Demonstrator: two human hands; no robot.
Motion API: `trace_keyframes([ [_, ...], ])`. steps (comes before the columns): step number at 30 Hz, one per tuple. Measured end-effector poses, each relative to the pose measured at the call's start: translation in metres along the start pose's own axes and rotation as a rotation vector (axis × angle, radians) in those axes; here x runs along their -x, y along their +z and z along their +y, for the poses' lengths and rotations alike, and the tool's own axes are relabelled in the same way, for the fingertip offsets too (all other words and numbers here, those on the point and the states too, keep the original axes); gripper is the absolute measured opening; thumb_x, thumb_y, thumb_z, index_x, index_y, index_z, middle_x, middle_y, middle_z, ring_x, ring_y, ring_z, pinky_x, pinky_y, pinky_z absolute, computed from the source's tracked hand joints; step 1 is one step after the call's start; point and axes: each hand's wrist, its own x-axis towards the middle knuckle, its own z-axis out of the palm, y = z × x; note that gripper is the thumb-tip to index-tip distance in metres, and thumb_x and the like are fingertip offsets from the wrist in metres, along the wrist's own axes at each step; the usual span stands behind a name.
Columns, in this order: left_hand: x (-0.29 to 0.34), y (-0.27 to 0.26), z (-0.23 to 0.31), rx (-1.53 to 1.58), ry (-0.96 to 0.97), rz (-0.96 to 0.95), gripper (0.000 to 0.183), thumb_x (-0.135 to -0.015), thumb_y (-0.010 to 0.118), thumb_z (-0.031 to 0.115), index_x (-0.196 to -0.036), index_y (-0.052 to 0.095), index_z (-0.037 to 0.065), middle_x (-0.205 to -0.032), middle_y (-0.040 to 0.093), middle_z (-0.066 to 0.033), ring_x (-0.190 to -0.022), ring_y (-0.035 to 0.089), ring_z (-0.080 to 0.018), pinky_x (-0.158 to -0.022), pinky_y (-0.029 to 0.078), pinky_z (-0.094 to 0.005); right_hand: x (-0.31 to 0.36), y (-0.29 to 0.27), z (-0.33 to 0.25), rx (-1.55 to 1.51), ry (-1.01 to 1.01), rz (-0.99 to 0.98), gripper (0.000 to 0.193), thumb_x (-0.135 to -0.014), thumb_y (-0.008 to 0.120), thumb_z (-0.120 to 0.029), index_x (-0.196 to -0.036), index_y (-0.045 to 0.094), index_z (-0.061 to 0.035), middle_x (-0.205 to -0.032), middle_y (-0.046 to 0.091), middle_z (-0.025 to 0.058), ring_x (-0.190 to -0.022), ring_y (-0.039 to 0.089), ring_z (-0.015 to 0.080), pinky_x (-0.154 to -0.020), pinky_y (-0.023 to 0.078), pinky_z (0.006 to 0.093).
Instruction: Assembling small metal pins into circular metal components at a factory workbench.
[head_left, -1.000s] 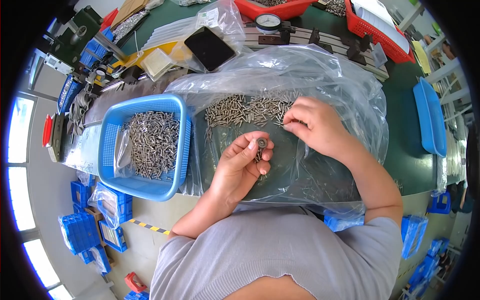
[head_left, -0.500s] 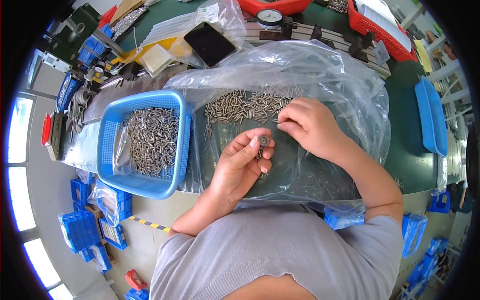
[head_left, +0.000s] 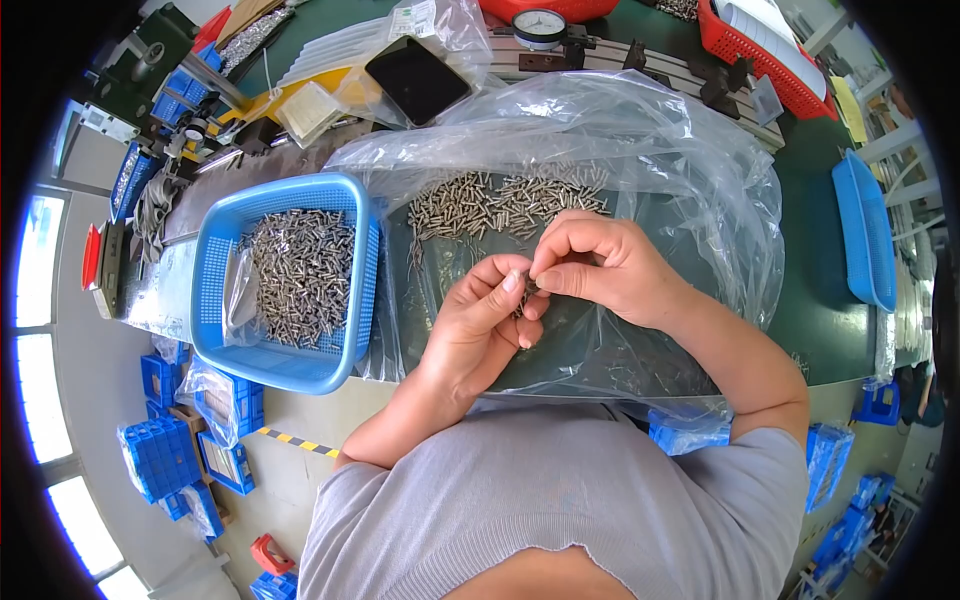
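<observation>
My left hand (head_left: 472,318) is closed around a small round dark metal piece (head_left: 530,287), held between thumb and fingers above the table. My right hand (head_left: 618,272) meets it there, thumb and forefinger pinched at the top of the piece. Whatever sits between the right fingertips is too small and covered to make out. Just beyond both hands lies a loose pile of small metal pins (head_left: 480,208) on a clear plastic bag (head_left: 690,200) spread over the green table. To the left stands a blue plastic basket (head_left: 280,370) with many similar pins (head_left: 300,275) inside.
A black phone (head_left: 417,80) rests on plastic at the back. Behind the bag are a dial gauge (head_left: 539,28) and a metal rail (head_left: 690,95). A red basket (head_left: 765,62) stands at the back right, a blue tray (head_left: 863,230) at the right edge.
My right hand has moved left and slightly down, from beside the pin pile to the round piece, carrying something thin in its pinch. My left hand has stayed nearly still.
</observation>
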Motion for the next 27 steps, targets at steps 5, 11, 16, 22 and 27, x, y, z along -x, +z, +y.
trace_keyframes([
  [5,0.0,0.0,0.0,-0.009,-0.002,0.01,0.018,-0.093,0.059,0.018,-0.105,0.057,0.005,-0.086,0.058,-0.0059,-0.073,0.053,-0.0123,-0.056,0.043,-0.0244,0.0,0.002,-0.004,0.083,-0.036,0.014,0.006,-0.083,0.068,-0.004,-0.086,0.063,-0.0019,-0.089,0.057,0.0021,-0.082,0.056,0.0117,-0.073,0.047,0.0258],
  [11,0.001,0.0,0.002,-0.048,-0.024,-0.017,0.021,-0.091,0.063,0.022,-0.102,0.058,0.004,-0.082,0.058,-0.0061,-0.069,0.053,-0.0112,-0.054,0.043,-0.0241,-0.002,0.005,-0.009,0.235,-0.059,0.033,0.013,-0.078,0.072,-0.006,-0.086,0.061,-0.0047,-0.091,0.056,0.0025,-0.082,0.055,0.0137,-0.073,0.045,0.0274],
  [16,0.001,0.002,0.002,-0.031,-0.048,-0.012,0.024,-0.091,0.063,0.025,-0.102,0.058,0.004,-0.082,0.058,-0.0061,-0.069,0.053,-0.0113,-0.054,0.043,-0.0241,-0.002,0.003,0.001,0.379,-0.302,0.061,0.018,-0.076,0.074,-0.007,-0.086,0.06,-0.0052,-0.092,0.055,0.0044,-0.083,0.055,0.0184,-0.075,0.045,0.0302],
  [22,-0.001,-0.001,-0.001,-0.034,-0.005,0.003,0.025,-0.093,0.059,0.024,-0.106,0.058,0.003,-0.086,0.059,-0.0068,-0.073,0.055,-0.0131,-0.058,0.046,-0.0248,-0.001,-0.001,-0.004,0.356,-0.334,0.024,0.014,-0.077,0.073,-0.006,-0.085,0.062,-0.0047,-0.087,0.057,0.0047,-0.085,0.057,0.0191,-0.076,0.045,0.0304],
  [27,-0.001,-0.001,0.0,0.029,0.052,-0.007,0.021,-0.095,0.055,0.019,-0.109,0.058,0.003,-0.1,0.06,-0.0095,-0.084,0.055,-0.0151,-0.066,0.047,-0.0263,-0.005,-0.018,0.001,0.537,-0.191,0.275,0.01,-0.079,0.068,-0.003,-0.089,0.065,-0.0051,-0.089,0.06,0.0058,-0.08,0.059,0.0195,-0.074,0.046,0.0297],
])
